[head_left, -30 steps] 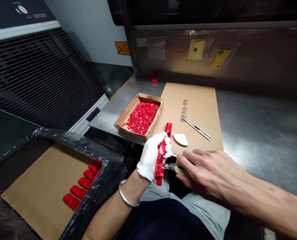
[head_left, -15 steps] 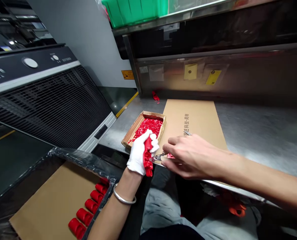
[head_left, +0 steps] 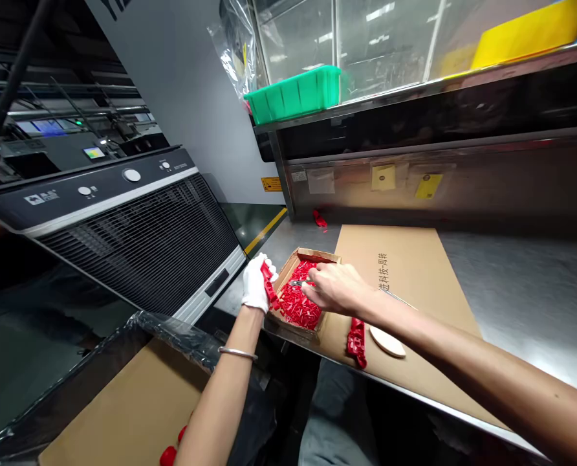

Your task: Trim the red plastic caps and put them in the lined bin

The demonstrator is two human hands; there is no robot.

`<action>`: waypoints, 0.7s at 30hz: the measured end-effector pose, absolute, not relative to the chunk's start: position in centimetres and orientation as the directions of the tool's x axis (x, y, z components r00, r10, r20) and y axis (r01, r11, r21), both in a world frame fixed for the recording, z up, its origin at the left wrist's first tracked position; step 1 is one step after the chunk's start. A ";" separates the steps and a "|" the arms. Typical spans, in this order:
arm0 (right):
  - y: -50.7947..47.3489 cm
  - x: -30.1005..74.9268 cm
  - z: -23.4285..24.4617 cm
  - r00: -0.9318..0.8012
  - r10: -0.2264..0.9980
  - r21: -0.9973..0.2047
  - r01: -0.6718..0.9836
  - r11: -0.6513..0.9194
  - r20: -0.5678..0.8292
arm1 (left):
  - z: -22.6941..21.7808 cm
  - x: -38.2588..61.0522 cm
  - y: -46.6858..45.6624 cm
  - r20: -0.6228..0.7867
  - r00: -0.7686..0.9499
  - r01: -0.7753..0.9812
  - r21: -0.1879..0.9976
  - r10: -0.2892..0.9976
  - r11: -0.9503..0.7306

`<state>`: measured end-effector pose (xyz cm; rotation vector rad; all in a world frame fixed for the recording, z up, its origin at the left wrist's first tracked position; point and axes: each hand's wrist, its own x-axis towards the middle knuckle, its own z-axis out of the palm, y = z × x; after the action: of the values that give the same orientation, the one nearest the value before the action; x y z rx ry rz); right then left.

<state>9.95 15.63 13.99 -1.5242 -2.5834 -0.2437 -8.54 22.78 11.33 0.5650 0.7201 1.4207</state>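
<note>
My left hand [head_left: 256, 283], in a white glove, is closed around a red plastic part [head_left: 270, 286] at the left rim of a shallow cardboard box [head_left: 317, 254]. Red plastic scraps [head_left: 302, 309] cover the bottom of that box. Above the scraps, my bare right hand [head_left: 339, 286] grips small metal nippers [head_left: 298, 283], whose jaws point left toward the red part without touching it. A second red plastic part [head_left: 357, 343] lies on the cardboard sheet [head_left: 409, 259], beside a pale, flat oval piece [head_left: 388, 342]. My right forearm partly covers a thin metal tool [head_left: 398, 298].
At lower left stands a lined carton [head_left: 123, 388] with red parts [head_left: 168, 455] inside. A red piece [head_left: 319, 219] lies at the back of the metal table [head_left: 526, 278]. A green bin [head_left: 295, 94] sits on the shelf above; a grilled machine panel [head_left: 157, 226] is to the left.
Both hands have moved left, over the scrap box, with the red part and the nippers. The jaws have come away from the part. The view has tilted up.
</note>
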 end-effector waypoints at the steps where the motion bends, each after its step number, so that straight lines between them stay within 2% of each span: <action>1: 15.8 10.3 13.7 -0.485 0.846 0.093 0.874 0.476 0.222 | 11.6 -8.8 22.8 -0.094 0.006 -0.680 0.729 0.996 0.073; 4: 15.6 11.8 13.0 -0.505 0.812 0.146 0.863 0.484 0.293 | 13.0 -9.3 21.5 -0.048 0.046 -0.695 0.716 0.998 0.067; 7: 14.7 14.3 11.8 -0.469 0.817 0.150 0.883 0.446 0.335 | 14.6 -9.0 18.9 0.014 0.114 -0.702 0.709 0.993 0.070; 11: 12.8 19.3 9.6 -0.321 0.874 0.089 0.946 0.310 0.365 | 16.3 -7.8 15.7 0.128 0.164 -0.697 0.717 0.978 0.023; 14: 11.1 23.8 7.9 -0.175 0.920 0.009 0.983 0.184 0.352 | 16.9 -6.9 14.5 0.154 0.149 -0.685 0.728 0.977 -0.010; 18: 8.4 29.1 6.2 0.024 0.956 -0.069 0.998 -0.004 0.292 | 16.8 -6.3 14.4 0.131 0.116 -0.684 0.729 0.985 -0.016; 21: 6.6 31.2 4.9 0.138 0.952 -0.065 0.990 -0.125 0.273 | 15.9 -5.9 14.6 -0.018 0.038 -0.800 0.599 0.999 0.041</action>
<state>31.21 6.61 4.91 -2.1837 -1.9078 -0.2410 -5.92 14.61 15.91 0.4964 0.5042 1.4692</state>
